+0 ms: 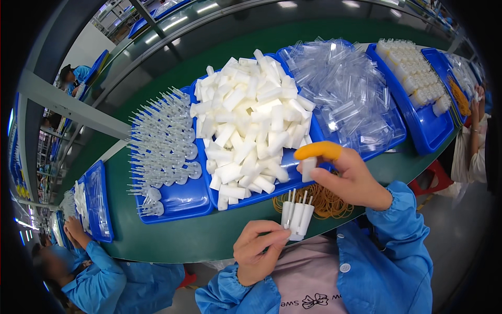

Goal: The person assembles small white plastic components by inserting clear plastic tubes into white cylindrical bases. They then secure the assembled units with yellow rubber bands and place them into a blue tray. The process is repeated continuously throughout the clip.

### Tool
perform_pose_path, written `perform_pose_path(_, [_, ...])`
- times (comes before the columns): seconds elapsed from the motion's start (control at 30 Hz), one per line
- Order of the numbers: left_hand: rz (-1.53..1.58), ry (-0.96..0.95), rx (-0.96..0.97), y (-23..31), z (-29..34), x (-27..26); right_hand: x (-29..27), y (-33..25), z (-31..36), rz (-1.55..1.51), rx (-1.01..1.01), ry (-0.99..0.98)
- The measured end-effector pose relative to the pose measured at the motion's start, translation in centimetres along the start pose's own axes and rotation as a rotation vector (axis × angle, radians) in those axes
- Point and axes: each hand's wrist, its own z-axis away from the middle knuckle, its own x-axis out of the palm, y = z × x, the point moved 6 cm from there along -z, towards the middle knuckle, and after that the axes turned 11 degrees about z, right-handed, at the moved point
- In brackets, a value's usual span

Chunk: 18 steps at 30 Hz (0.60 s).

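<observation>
My left hand (256, 254) pinches the base of a white pronged plastic piece (299, 236) near the table's front edge. Its thin prongs point up, and white foam cylinders (297, 217) stand around some of them. Above and to the right, my right hand (355, 180) grips one more white foam cylinder (308, 170) between thumb and index finger. An orange-yellow finger cot (320, 150) covers that index finger. The foam cylinder is apart from the prongs. Behind both hands, a heap of foam cylinders (251, 125) fills a blue tray (291, 161).
Pronged pieces stand in a blue tray (185, 196) at left. Clear plastic tubes (340, 89) and white parts (413, 73) fill trays at right. Rubber bands (329, 204) lie on the green table (151, 240). Co-workers sit at left (110, 277) and right (475, 120).
</observation>
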Motion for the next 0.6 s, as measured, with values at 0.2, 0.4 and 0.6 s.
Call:
perform_pose_path(0.2, [0.052,-0.052,0.038,1.0,-0.2,0.9,1.4,1.3,1.5,-0.800,0.297,-0.021])
perform_pose_path(0.4, [0.041,-0.053,0.037,1.0,-0.1,0.9,2.4,1.0,2.0,-0.869,0.328,-0.150])
perform_pose_path(0.6, [-0.129,-0.169,0.204,1.8,-0.4,1.1,0.7,0.8,1.5,-0.576,0.269,-0.269])
